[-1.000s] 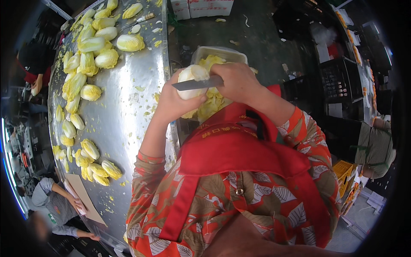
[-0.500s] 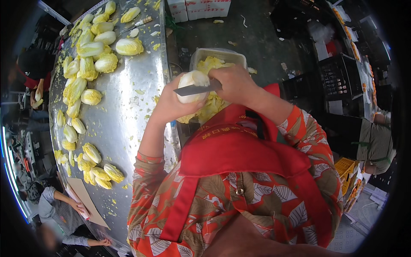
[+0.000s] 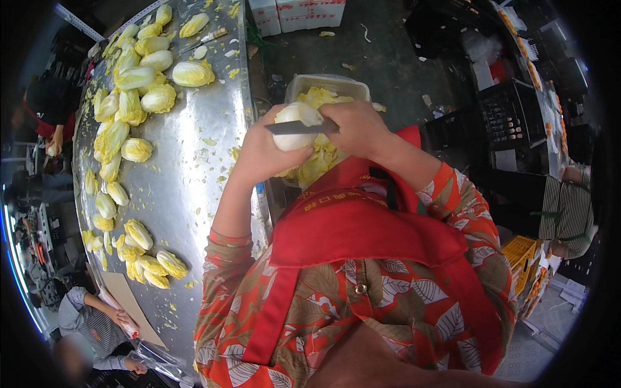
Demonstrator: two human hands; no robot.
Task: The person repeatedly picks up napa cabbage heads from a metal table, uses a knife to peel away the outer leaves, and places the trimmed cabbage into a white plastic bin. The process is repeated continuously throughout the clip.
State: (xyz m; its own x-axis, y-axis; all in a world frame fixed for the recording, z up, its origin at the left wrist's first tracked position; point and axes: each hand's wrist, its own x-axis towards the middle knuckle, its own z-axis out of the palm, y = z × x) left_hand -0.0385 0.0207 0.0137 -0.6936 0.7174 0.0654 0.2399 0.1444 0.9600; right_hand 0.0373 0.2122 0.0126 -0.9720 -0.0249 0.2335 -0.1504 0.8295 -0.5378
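Note:
My left hand (image 3: 262, 155) is wrapped round a pale napa cabbage (image 3: 292, 141), its white base facing up. My right hand (image 3: 362, 129) grips a knife, and the dark, wide knife blade (image 3: 301, 128) lies across the cabbage. The knife's handle is hidden in my fingers. Under both hands stands a pale plastic tub (image 3: 333, 80) with loose yellow cabbage leaves (image 3: 317, 167) in it. To the left, on the metal table (image 3: 187, 142), several trimmed napa cabbages (image 3: 131, 107) lie in a long heap.
A single cabbage (image 3: 193, 74) lies nearer the table's right edge. White boxes (image 3: 304, 14) stand on the floor at the far side. Black crates (image 3: 514, 113) are at the right, near a person in a striped top (image 3: 566, 210). Another person (image 3: 97, 317) works at the lower left.
The knife blade has shifted slightly up and right over the cabbage, and a piece at its top looks more cut. At the lower left, the other person's hand now has clear plastic by it.

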